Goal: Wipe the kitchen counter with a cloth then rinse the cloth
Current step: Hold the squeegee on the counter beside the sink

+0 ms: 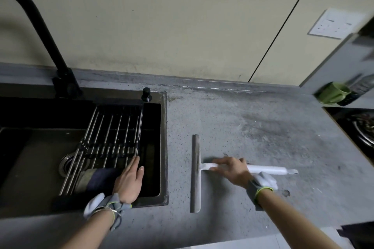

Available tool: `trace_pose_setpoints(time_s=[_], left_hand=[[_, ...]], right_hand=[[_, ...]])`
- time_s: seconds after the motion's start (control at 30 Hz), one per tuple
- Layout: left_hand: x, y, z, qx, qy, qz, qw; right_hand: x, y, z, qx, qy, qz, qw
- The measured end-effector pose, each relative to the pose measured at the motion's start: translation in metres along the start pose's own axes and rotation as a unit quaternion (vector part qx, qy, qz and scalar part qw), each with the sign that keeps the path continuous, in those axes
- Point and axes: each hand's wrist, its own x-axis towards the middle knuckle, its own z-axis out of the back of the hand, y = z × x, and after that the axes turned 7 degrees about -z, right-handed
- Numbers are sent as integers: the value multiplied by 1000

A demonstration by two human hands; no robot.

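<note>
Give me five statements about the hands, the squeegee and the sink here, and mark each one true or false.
1. The right hand is on the handle of the white squeegee. True.
2. The squeegee stands upright against the wall. False: it lies flat on the grey counter, right of the sink.
3. The left hand reaches over the sink, fingers straight, beside the metal rack. True.
4. The left hand is wiping the counter with the cloth. False: a dark cloth lies in the sink, under the rack.
5. Water is running from the black faucet. False: no stream shows.
</note>
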Motion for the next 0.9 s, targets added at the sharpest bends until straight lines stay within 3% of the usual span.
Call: trace_pose_setpoints(time_s=[0.23,0.4,0.57,0.9], left_hand=[[5,-3,7,35,43,6,998],[2,-3,8,58,54,11,997],[-1,-8,5,86,25,20,996],[3,-49,-9,103,-63,-24,992]], right_hand=[[-11,53,-36,5,7,55,998],[-17,54,-40,50,12,48,998],[-17,32,-27,112,9,15,994],[-6,-26,8,101,-14,3,995]])
